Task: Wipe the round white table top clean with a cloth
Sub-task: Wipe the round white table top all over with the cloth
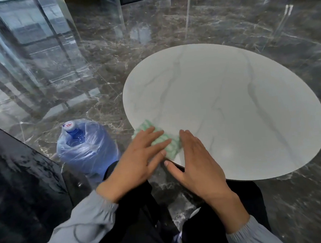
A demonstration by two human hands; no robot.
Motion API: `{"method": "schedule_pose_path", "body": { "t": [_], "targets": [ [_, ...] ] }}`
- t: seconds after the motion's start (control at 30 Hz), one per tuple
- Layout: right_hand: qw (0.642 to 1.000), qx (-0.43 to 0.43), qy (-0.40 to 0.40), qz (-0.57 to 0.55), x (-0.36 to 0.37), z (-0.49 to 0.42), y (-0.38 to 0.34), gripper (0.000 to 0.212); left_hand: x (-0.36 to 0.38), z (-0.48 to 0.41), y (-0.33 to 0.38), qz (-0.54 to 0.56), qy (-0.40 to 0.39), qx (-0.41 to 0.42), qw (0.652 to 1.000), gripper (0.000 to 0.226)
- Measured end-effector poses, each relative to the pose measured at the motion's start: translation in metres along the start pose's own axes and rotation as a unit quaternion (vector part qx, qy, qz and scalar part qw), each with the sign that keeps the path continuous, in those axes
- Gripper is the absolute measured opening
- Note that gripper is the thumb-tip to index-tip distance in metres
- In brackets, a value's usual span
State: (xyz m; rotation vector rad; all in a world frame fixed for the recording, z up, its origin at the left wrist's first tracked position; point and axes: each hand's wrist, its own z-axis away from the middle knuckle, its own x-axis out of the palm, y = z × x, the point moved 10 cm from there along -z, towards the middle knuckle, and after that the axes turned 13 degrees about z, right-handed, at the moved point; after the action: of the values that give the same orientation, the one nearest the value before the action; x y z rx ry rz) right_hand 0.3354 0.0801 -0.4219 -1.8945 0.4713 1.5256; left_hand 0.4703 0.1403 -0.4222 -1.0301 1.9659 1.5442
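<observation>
The round white table top (230,102) with faint grey veins fills the right half of the view. A green and white cloth (168,146) lies flat at its near left edge. My left hand (137,160) rests on the cloth with fingers spread and flat. My right hand (194,160) lies flat beside it, fingertips touching the cloth's right edge, thumb hanging over the table rim. Most of the cloth is hidden under my left hand.
A large blue water jug (86,146) wrapped in clear plastic stands on the dark marble floor (225,23) just left of the table. A dark glossy panel (23,167) runs along the near left. Glass walls stand at the back left.
</observation>
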Motion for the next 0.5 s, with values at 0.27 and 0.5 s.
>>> {"method": "schedule_pose_path", "body": {
  "t": [0.27,0.5],
  "targets": [
    [0.997,0.009,-0.032,-0.073,-0.004,0.002,0.006,0.105,-0.013,-0.02,-0.024,-0.013,0.021,-0.031,0.999,0.044],
    [0.988,0.034,-0.03,-0.149,-0.011,0.007,0.01,0.085,0.021,-0.016,0.019,-0.023,-0.024,0.031,0.999,0.042]
  ]
}}
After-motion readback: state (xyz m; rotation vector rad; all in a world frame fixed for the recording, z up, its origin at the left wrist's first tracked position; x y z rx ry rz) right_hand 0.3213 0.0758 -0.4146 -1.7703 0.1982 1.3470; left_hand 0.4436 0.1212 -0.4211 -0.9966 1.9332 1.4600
